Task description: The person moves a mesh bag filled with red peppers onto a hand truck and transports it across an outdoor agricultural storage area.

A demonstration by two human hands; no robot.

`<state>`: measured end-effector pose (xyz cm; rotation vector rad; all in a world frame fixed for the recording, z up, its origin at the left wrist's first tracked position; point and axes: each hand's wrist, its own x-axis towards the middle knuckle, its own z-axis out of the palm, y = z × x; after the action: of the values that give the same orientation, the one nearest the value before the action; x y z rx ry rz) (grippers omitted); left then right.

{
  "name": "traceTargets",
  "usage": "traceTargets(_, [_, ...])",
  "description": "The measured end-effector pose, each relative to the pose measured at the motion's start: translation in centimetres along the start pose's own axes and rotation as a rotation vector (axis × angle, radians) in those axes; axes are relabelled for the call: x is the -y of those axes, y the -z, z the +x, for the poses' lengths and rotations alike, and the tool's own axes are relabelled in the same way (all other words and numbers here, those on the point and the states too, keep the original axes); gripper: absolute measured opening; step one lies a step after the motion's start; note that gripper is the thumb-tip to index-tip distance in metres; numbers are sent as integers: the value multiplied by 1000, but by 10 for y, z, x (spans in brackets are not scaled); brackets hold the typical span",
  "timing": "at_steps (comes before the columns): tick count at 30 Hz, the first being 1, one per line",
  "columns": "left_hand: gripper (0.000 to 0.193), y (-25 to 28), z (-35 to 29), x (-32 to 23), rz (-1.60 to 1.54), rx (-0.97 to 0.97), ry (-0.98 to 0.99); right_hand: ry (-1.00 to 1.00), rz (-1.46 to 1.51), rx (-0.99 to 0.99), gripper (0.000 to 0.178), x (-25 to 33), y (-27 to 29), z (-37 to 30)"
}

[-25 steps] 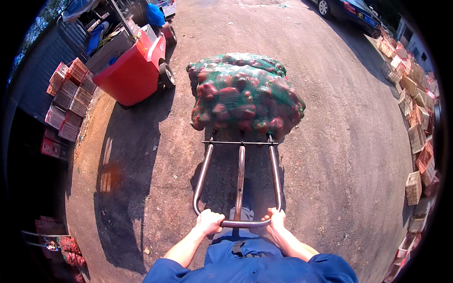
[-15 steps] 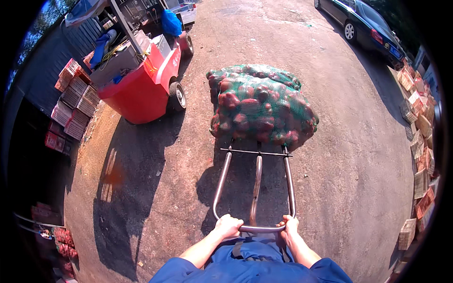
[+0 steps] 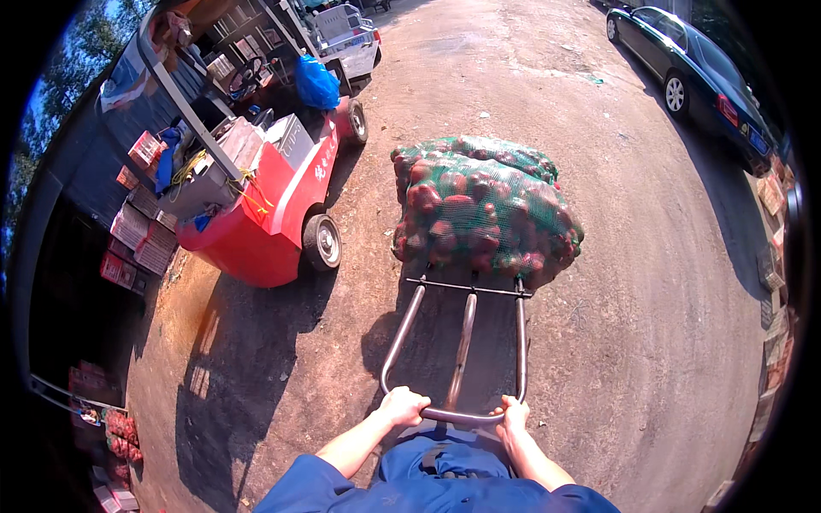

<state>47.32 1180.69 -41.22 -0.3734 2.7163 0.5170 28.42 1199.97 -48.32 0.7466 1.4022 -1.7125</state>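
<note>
My left hand (image 3: pixel 403 406) is closed round the left corner of a metal hand cart's (image 3: pixel 469 338) curved handle. Round the handle's right corner my right hand (image 3: pixel 512 414) is wrapped too. Bare tubes run forward from the bar to a thin crossbar. Beyond that crossbar, green mesh sacks (image 3: pixel 487 209) full of round reddish produce lie on the cart; I cannot tell the exact kind. The sacks hide the cart's front end and its wheels.
A red utility vehicle (image 3: pixel 256 231) with a blue bag (image 3: pixel 317 83) stands at the left, near stacked crates (image 3: pixel 141 231). Another small vehicle (image 3: pixel 346 38) is behind it. A dark car (image 3: pixel 697 73) is parked at the far right. Crates (image 3: pixel 774 350) line the right edge; red net bags (image 3: pixel 122 436) sit lower left.
The red vehicle and the dark car appear lower in the view, and more of the small vehicle behind shows. The sacks sit slightly lower and further right. Both hands keep hold of the handle.
</note>
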Motion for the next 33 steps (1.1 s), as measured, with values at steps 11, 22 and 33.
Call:
traceTargets(11, [9,141,252,107,-66,-74,-7,2,-65,11,12,193,-191,165])
traceTargets(22, [13,287,495,234,-61,-166,-19,0,-109,-44,9,372,-399,327])
traceTargets(33, [14,473,706,360,8,-36,-2,-18,-65,-66,10,540,-627,442])
